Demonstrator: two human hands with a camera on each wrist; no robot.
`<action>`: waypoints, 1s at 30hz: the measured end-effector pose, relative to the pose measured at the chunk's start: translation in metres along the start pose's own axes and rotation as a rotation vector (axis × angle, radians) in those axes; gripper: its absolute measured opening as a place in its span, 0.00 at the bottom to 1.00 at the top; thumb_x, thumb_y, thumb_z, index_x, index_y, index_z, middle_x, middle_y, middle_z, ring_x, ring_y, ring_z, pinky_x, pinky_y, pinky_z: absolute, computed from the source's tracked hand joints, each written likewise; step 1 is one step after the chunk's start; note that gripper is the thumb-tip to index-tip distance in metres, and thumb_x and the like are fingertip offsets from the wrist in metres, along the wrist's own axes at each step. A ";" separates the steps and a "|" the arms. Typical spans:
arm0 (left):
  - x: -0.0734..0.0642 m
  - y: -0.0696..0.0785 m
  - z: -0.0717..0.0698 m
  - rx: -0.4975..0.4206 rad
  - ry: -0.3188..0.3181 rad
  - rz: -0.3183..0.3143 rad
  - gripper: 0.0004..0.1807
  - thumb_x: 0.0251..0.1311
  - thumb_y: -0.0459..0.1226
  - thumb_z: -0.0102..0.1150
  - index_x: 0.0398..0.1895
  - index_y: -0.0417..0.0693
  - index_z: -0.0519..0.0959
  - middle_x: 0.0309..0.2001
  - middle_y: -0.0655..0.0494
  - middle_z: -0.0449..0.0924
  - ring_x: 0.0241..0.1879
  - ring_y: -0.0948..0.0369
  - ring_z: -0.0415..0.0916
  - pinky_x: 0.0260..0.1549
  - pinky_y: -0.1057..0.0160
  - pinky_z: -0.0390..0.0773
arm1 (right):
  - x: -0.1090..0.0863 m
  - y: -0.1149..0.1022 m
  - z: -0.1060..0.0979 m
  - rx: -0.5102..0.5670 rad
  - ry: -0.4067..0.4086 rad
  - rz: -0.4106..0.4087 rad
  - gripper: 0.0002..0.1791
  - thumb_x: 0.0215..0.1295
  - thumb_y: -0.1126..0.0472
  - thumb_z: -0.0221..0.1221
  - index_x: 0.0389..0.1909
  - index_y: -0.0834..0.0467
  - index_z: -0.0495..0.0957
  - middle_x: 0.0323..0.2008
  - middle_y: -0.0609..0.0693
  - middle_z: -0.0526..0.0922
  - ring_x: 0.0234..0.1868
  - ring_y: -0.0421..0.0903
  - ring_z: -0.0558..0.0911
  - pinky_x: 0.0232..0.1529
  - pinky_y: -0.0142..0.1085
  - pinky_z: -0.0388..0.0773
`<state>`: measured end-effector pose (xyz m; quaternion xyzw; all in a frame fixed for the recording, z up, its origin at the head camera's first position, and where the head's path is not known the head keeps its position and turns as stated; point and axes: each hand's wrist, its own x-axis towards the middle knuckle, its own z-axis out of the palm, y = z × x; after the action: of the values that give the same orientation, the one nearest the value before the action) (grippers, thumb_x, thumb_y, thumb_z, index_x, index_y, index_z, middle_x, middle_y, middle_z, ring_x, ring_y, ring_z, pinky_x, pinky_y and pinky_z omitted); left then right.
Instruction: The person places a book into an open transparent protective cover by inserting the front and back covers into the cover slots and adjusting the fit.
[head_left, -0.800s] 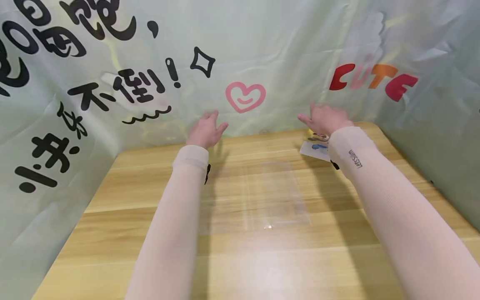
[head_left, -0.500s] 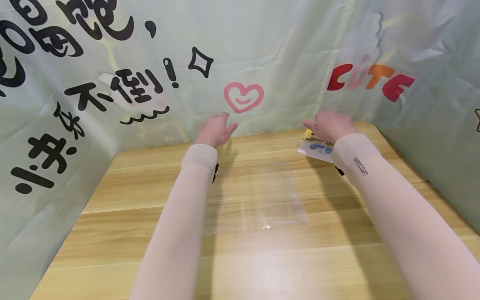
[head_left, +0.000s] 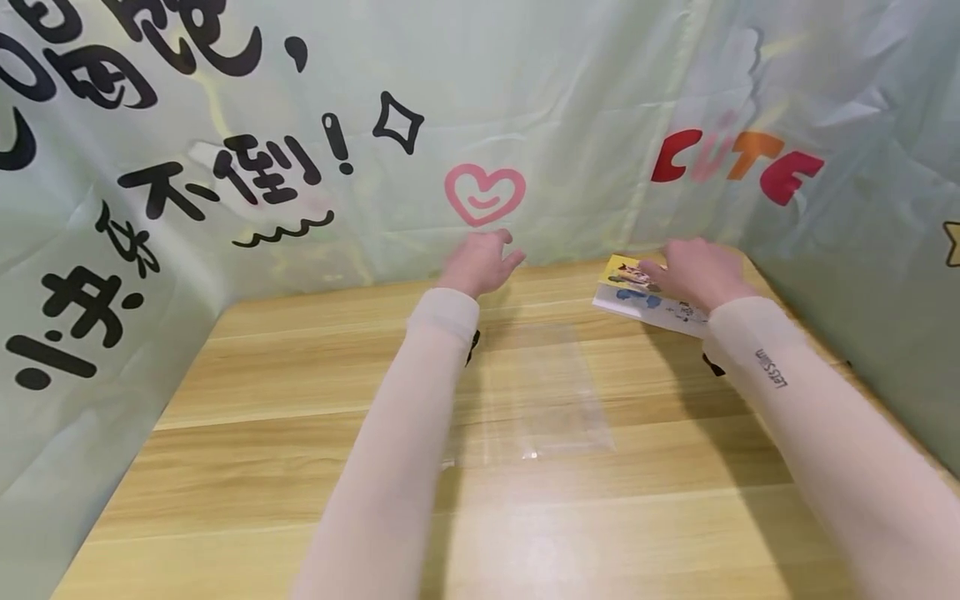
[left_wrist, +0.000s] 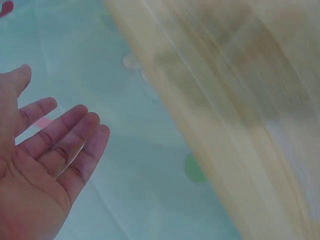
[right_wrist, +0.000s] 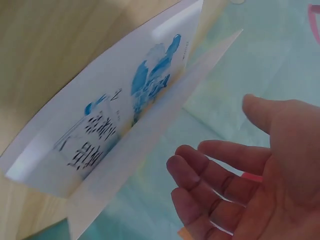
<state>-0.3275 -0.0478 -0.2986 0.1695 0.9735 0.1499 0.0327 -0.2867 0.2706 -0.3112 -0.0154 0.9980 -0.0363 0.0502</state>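
At the table's far right lies a partly opened booklet (head_left: 651, 312) with a yellow picture page and a white page; the right wrist view shows blue artwork and dark print on its white page. Over its right part is my right hand (head_left: 701, 271), whose fingers, loosely bent in the right wrist view, hold nothing and look apart from the paper. My left hand (head_left: 480, 265) hovers near the table's back edge, fingers extended and palm bare in the left wrist view. A clear plastic sheet (head_left: 566, 387) lies flat mid-table, partly hidden by the left forearm.
A pale printed cloth (head_left: 570, 125) with lettering and a pink heart hangs behind the wooden table (head_left: 247, 467) and along both sides. The tabletop (head_left: 600, 533) stretches toward me, with light glaring off its front middle.
My left hand has moved right along the back edge. The right hand has shifted right and slightly nearer me, uncovering more of the booklet. The plastic sheet stays put.
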 end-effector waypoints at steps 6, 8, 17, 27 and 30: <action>0.004 0.024 0.015 0.000 -0.033 0.028 0.31 0.83 0.54 0.51 0.80 0.52 0.70 0.76 0.55 0.76 0.72 0.54 0.77 0.72 0.54 0.76 | -0.018 0.020 0.006 0.038 0.038 0.035 0.31 0.78 0.43 0.57 0.55 0.71 0.81 0.46 0.70 0.83 0.43 0.66 0.79 0.44 0.66 0.77; 0.005 0.031 0.020 -0.007 -0.045 0.049 0.31 0.83 0.54 0.51 0.80 0.52 0.70 0.75 0.54 0.77 0.71 0.55 0.78 0.73 0.54 0.76 | -0.024 0.029 0.007 0.060 0.038 0.058 0.32 0.78 0.43 0.57 0.56 0.71 0.81 0.47 0.70 0.83 0.44 0.67 0.79 0.43 0.67 0.77; 0.007 0.051 0.046 0.040 -0.074 0.104 0.31 0.82 0.56 0.51 0.78 0.52 0.72 0.74 0.56 0.78 0.70 0.56 0.79 0.70 0.55 0.79 | -0.048 0.064 0.009 0.079 0.056 0.143 0.36 0.77 0.38 0.58 0.48 0.73 0.80 0.32 0.63 0.77 0.35 0.63 0.75 0.33 0.53 0.71; 0.009 0.075 0.074 0.020 -0.107 0.091 0.31 0.82 0.57 0.50 0.79 0.55 0.72 0.74 0.60 0.78 0.70 0.59 0.79 0.67 0.57 0.81 | -0.055 0.079 0.024 0.049 -0.048 0.236 0.42 0.77 0.33 0.55 0.49 0.75 0.77 0.32 0.67 0.74 0.38 0.68 0.73 0.39 0.61 0.72; 0.009 0.076 0.077 -0.001 -0.105 0.079 0.30 0.82 0.55 0.52 0.80 0.56 0.70 0.76 0.60 0.76 0.71 0.59 0.78 0.66 0.55 0.82 | -0.051 0.076 0.030 0.049 -0.086 0.223 0.41 0.78 0.35 0.55 0.50 0.76 0.76 0.32 0.65 0.74 0.37 0.66 0.73 0.40 0.60 0.71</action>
<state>-0.3026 0.0451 -0.3486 0.2157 0.9629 0.1424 0.0780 -0.2350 0.3461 -0.3418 0.0952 0.9892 -0.0542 0.0969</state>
